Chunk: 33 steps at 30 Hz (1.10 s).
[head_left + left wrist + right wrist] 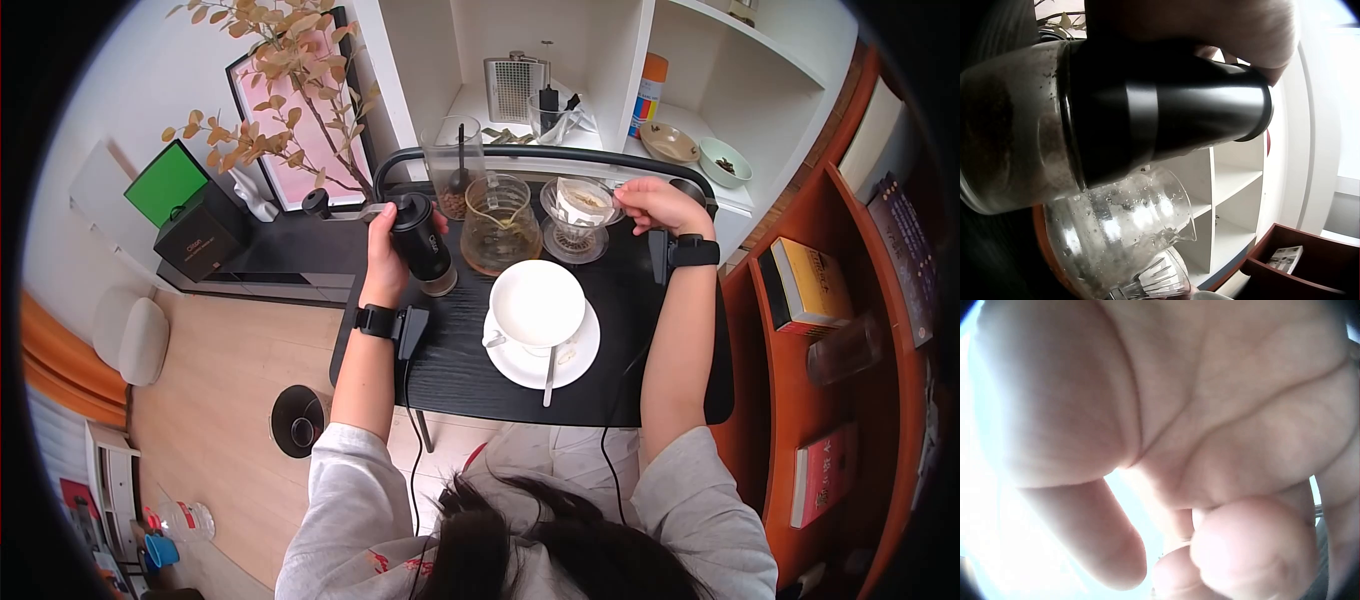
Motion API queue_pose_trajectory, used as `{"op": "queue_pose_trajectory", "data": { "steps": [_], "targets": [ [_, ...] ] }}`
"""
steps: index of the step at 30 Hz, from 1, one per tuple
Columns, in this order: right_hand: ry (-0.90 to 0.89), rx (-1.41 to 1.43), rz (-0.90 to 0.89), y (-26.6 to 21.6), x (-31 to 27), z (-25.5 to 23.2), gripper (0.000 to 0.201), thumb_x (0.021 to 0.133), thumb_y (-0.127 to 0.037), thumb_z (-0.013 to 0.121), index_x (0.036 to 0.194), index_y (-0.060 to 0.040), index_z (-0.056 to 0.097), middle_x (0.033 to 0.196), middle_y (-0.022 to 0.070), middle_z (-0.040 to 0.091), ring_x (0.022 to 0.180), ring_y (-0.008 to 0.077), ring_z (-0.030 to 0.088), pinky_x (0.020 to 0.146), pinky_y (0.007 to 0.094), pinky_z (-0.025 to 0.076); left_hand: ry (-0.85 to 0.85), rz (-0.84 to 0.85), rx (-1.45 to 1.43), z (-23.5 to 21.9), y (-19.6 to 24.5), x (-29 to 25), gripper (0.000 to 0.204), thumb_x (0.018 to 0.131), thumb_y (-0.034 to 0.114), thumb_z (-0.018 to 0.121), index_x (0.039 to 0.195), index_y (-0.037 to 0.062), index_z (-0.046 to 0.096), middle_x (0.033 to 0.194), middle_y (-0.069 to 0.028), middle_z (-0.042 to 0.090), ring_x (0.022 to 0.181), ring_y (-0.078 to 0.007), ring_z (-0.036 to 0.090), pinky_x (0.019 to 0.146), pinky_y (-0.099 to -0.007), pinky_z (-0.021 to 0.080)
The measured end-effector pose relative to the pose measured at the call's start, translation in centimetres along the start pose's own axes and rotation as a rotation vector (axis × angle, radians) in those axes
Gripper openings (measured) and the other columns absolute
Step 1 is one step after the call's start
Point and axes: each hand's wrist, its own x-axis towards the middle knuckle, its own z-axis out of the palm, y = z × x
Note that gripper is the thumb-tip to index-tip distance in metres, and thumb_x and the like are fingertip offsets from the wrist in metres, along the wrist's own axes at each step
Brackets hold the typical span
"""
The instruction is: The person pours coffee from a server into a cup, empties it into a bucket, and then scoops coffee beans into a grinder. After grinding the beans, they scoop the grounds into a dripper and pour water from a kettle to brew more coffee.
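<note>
- Grips a black cylindrical coffee grinder (420,240) with the left hand (383,255), fingers curled round the body, over the left part of a black wood-grain table (450,350); cannot tell whether touching the tabletop.
- Has, on the grinder, a clear lower chamber with brown residue inside and a metal crank (352,213) pointing left.
- Pinches the right side of a clear glass dripper (572,233) with the right hand (665,205), well apart from the left; exact contact point hidden.
- Inside the dripper, a white paper filter (583,205).
- Between grinder and dripper, a clear glass carafe (498,228) with a pouring spout and droplets on the wall.
- Behind the grinder, a tall clear container (438,150) with brown beans and a black scoop (461,148).
- Nearer the body, a round white cup (538,300) on a white saucer (582,367), with a silver spoon (549,378) jutting past the near rim.
</note>
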Motion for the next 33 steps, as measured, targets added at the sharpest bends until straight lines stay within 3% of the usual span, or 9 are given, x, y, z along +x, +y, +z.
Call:
{"op": "queue_pose_trajectory", "data": {
  "steps": [13,19,23,27,29,31,32,33],
  "targets": [
    [0.142,-0.018,-0.073,-1.5,-1.1,0.2,0.015,0.095,-0.02,0.057,0.097,-0.0087,0.067,0.064,-0.0079,0.046,0.053,0.003,0.042,0.053,0.0214,0.043,0.006,0.016,0.02,0.0,-0.1,0.1,0.062,0.092,0.053,0.039,0.109,-0.0029,0.062,0.091,-0.0156,0.068,0.084,-0.0269,0.065,0.079,-0.0362,0.051],
    [0.281,0.007,-0.316,-4.0,-2.2,0.6,0.013,0.094,-0.018,0.059,0.095,-0.007,0.066,0.068,-0.0047,0.053,0.06,0.0044,0.047,0.054,0.0202,0.042,0.017,0.021,0.024,0.1,0.0,0.1,0.062,0.092,0.053,0.039,0.108,-0.0024,0.063,0.09,-0.0149,0.068,0.083,-0.0257,0.065,0.078,-0.0348,0.051],
    [0.252,0.048,-0.516,-7.4,-4.4,2.8,0.015,0.094,-0.019,0.062,0.099,-0.006,0.066,0.074,-0.0041,0.058,0.067,0.0044,0.051,0.062,0.0194,0.042,0.002,0.026,0.037,0.1,0.1,0.1,0.061,0.092,0.053,0.039,0.106,-0.002,0.063,0.088,-0.014,0.068,0.082,-0.0241,0.065,0.077,-0.034,0.051],
    [0.09,0.011,-0.729,-9.8,-6.4,6.4,0.015,0.094,-0.015,0.061,0.101,-0.0024,0.065,0.086,-0.0019,0.063,0.077,0.005,0.055,0.07,0.021,0.046,0.015,0.037,0.028,0.2,-0.1,0.1,0.06,0.092,0.053,0.04,0.103,-0.0012,0.064,0.087,-0.0132,0.068,0.081,-0.0228,0.065,0.075,-0.0342,0.051],
    [0.026,0.011,-0.686,-10.7,-7.0,8.8,0.013,0.094,-0.013,0.062,0.101,-0.0031,0.065,0.09,-0.0011,0.064,0.082,0.0062,0.057,0.075,0.0232,0.047,0.021,0.034,0.014,0.2,-0.1,0.2,0.058,0.092,0.052,0.042,0.102,-0.0012,0.064,0.087,-0.0134,0.068,0.08,-0.0225,0.065,0.074,-0.0341,0.051],
    [-0.094,-0.216,-0.652,-12.0,-6.5,9.9,0.016,0.093,-0.018,0.064,0.1,-0.0035,0.065,0.089,0.0003,0.064,0.083,0.0085,0.058,0.074,0.0252,0.048,0.038,0.034,0.004,0.4,-0.1,0.1,0.057,0.093,0.05,0.042,0.101,-0.0013,0.064,0.086,-0.0138,0.068,0.077,-0.0229,0.066,0.072,-0.0336,0.052],
    [-0.066,-0.479,-0.71,-12.8,-5.5,10.1,0.026,0.092,-0.028,0.066,0.099,-0.0027,0.066,0.088,0.0037,0.065,0.082,0.0125,0.06,0.074,0.0275,0.048,0.029,0.044,0.002,0.3,0.0,0.1,0.054,0.094,0.047,0.041,0.1,-0.0014,0.064,0.085,-0.0141,0.068,0.076,-0.0226,0.066,0.071,-0.0331,0.052],
    [-0.079,-0.551,-0.649,-13.6,-4.4,10.4,0.03,0.092,-0.03,0.064,0.101,-0.0019,0.065,0.089,0.005,0.065,0.083,0.0133,0.06,0.074,0.0284,0.048,0.018,0.053,0.012,0.2,0.1,0.1,0.054,0.095,0.047,0.041,0.1,-0.0014,0.064,0.085,-0.0141,0.068,0.077,-0.0224,0.066,0.071,-0.0329,0.052]
  ]
}}
